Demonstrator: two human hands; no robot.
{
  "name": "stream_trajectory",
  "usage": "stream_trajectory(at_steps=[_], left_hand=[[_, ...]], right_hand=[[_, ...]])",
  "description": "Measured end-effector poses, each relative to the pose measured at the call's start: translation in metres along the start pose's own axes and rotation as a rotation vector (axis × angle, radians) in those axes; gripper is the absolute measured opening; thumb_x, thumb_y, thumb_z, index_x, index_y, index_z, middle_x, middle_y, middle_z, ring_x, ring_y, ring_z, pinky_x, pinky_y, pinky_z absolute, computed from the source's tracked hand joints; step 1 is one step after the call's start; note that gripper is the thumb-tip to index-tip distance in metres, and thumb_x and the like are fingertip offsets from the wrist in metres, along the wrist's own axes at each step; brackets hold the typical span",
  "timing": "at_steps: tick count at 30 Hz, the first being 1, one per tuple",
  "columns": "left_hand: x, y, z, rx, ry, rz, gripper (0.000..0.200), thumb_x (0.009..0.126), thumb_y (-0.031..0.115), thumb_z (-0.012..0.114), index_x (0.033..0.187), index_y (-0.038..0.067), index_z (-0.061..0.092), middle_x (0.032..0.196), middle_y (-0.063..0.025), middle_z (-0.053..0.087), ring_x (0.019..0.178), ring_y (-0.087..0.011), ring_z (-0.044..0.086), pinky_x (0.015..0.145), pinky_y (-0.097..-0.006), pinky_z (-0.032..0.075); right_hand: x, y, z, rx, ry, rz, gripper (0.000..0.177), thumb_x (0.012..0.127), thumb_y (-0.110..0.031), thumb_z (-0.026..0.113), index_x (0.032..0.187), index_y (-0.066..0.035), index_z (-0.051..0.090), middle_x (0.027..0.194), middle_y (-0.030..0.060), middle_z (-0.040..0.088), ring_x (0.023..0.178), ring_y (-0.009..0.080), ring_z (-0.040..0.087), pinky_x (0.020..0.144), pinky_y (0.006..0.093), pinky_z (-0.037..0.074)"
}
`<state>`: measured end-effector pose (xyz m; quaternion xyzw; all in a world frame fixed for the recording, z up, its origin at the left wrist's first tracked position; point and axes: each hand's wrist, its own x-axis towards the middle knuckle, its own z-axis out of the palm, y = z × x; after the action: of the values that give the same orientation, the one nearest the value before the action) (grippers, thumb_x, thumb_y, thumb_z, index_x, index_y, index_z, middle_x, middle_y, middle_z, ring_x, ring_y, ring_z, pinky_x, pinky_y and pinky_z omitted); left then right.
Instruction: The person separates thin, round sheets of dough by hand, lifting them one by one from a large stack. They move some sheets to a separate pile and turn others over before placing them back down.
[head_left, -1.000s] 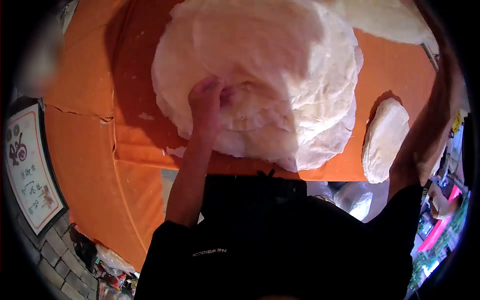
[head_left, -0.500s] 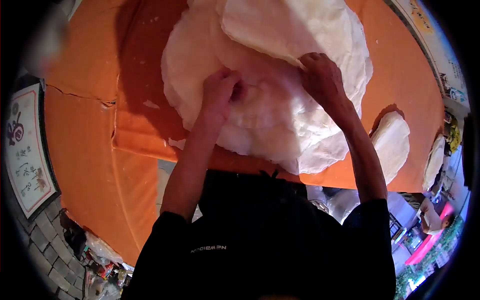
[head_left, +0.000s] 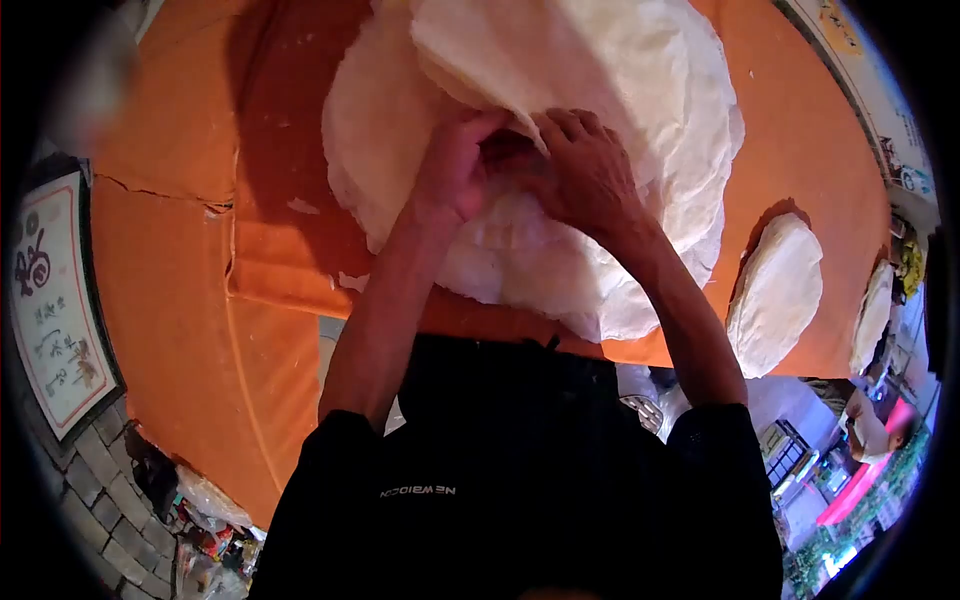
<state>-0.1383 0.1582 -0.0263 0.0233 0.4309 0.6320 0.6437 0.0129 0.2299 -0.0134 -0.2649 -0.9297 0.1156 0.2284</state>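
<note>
A large, soft white batting pad (head_left: 370, 170), fibrous and ragged at the rim, lies spread on the orange cloth. A smaller folded batting pad (head_left: 520, 50) rests on top of it, its near edge lifted slightly. My right hand (head_left: 590, 175) is closed on that near edge, fingertips bent over it. Close beside it, my left hand (head_left: 455, 165) is curled with its fingers at the same edge. Dark shadow between the hands hides the fingertips and part of the edge.
The orange cloth (head_left: 160, 260) covers the table. Two more white pads lie to the right, one nearer (head_left: 778, 295) and one at the table edge (head_left: 873, 318). A framed sign with writing (head_left: 55, 310) stands at left, above paving. Another person (head_left: 868, 425) shows far right.
My right hand has moved left along with the upper pad's edge. My left hand has shifted slightly up and right to that edge, so both hands are now close together.
</note>
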Motion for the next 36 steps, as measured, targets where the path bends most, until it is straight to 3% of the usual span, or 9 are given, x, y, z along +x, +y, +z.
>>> stream_trajectory(at_steps=[2,6,7,8,13,16,20,29,36], left_hand=[[0.001,-0.007,-0.005,-0.084,-0.051,0.031,0.026,0.095,0.020,0.051,0.113,0.003,0.060,0.101,-0.0093,0.066,0.089,-0.0240,0.064,0.081,-0.0391,0.054],[-0.027,-0.012,-0.033,-0.090,0.038,-0.007,0.021,0.095,0.021,0.055,0.104,0.003,0.062,0.097,-0.0104,0.065,0.087,-0.0216,0.064,0.078,-0.0350,0.054],[-0.044,-0.013,-0.043,0.049,0.105,0.025,0.020,0.094,0.022,0.056,0.103,0.004,0.062,0.095,-0.0096,0.065,0.086,-0.0205,0.064,0.077,-0.0336,0.053],[-0.061,-0.015,-0.051,0.186,0.173,0.052,0.020,0.094,0.022,0.058,0.102,0.004,0.062,0.092,-0.0088,0.064,0.085,-0.0194,0.063,0.075,-0.0322,0.052],[-0.107,-0.024,-0.095,0.195,0.545,0.191,0.020,0.093,0.020,0.060,0.107,0.006,0.059,0.087,-0.0061,0.064,0.078,-0.0160,0.062,0.071,-0.0278,0.050],[-0.109,-0.021,-0.106,0.184,0.606,0.206,0.022,0.093,0.019,0.061,0.109,0.004,0.057,0.087,-0.0058,0.065,0.074,-0.0163,0.063,0.068,-0.0292,0.051],[-0.094,-0.019,-0.114,0.147,0.462,0.124,0.022,0.092,0.018,0.062,0.107,0.002,0.057,0.085,-0.0069,0.065,0.072,-0.0167,0.064,0.063,-0.0294,0.052],[-0.090,-0.016,-0.108,0.156,0.360,0.119,0.018,0.093,0.017,0.060,0.101,0.001,0.057,0.077,-0.0101,0.065,0.068,-0.0196,0.065,0.059,-0.0282,0.050],[-0.088,-0.012,-0.109,-0.007,0.225,0.246,0.016,0.096,0.017,0.055,0.103,0.002,0.056,0.094,-0.0093,0.064,0.085,-0.0224,0.066,0.074,-0.0354,0.054]], right_hand=[[0.003,0.020,0.009,-0.131,-0.306,0.063,0.019,0.082,-0.019,0.064,0.096,-0.006,0.065,0.104,0.0126,0.066,0.100,0.0348,0.061,0.081,0.0442,0.051],[0.064,0.052,-0.067,-0.296,-0.242,0.106,0.016,0.084,-0.019,0.056,0.087,-0.008,0.067,0.083,0.0177,0.068,0.080,0.0353,0.067,0.066,0.0458,0.053],[0.102,0.062,-0.132,-0.211,-0.605,0.370,0.023,0.085,-0.023,0.061,0.100,-0.006,0.069,0.091,0.0181,0.068,0.085,0.0362,0.066,0.074,0.0446,0.052],[0.062,0.053,-0.122,0.165,0.116,0.220,0.013,0.081,-0.010,0.055,0.087,-0.004,0.065,0.078,0.0191,0.065,0.072,0.0370,0.064,0.062,0.0465,0.051],[0.071,-0.029,-0.145,-0.472,-0.001,0.068,0.027,0.080,-0.014,0.063,0.105,-0.007,0.068,0.089,0.0188,0.069,0.086,0.0353,0.067,0.075,0.0437,0.053],[0.026,-0.002,-0.048,-0.213,-0.297,-0.050,0.013,0.076,-0.008,0.057,0.087,-0.008,0.065,0.078,0.0171,0.066,0.076,0.0376,0.065,0.069,0.0482,0.052],[0.022,-0.001,-0.029,-0.221,-0.525,0.046,0.009,0.076,-0.010,0.058,0.083,-0.009,0.063,0.077,0.0164,0.066,0.079,0.0374,0.065,0.070,0.0482,0.051],[0.016,-0.059,0.001,-0.075,-0.363,-0.033,0.006,0.075,-0.010,0.062,0.076,-0.005,0.064,0.075,0.0182,0.065,0.076,0.0351,0.066,0.067,0.0459,0.052],[0.033,-0.066,0.004,0.036,-0.506,0.091,0.014,0.074,-0.017,0.066,0.081,-0.004,0.066,0.080,0.0188,0.066,0.080,0.0390,0.064,0.071,0.0471,0.050]])
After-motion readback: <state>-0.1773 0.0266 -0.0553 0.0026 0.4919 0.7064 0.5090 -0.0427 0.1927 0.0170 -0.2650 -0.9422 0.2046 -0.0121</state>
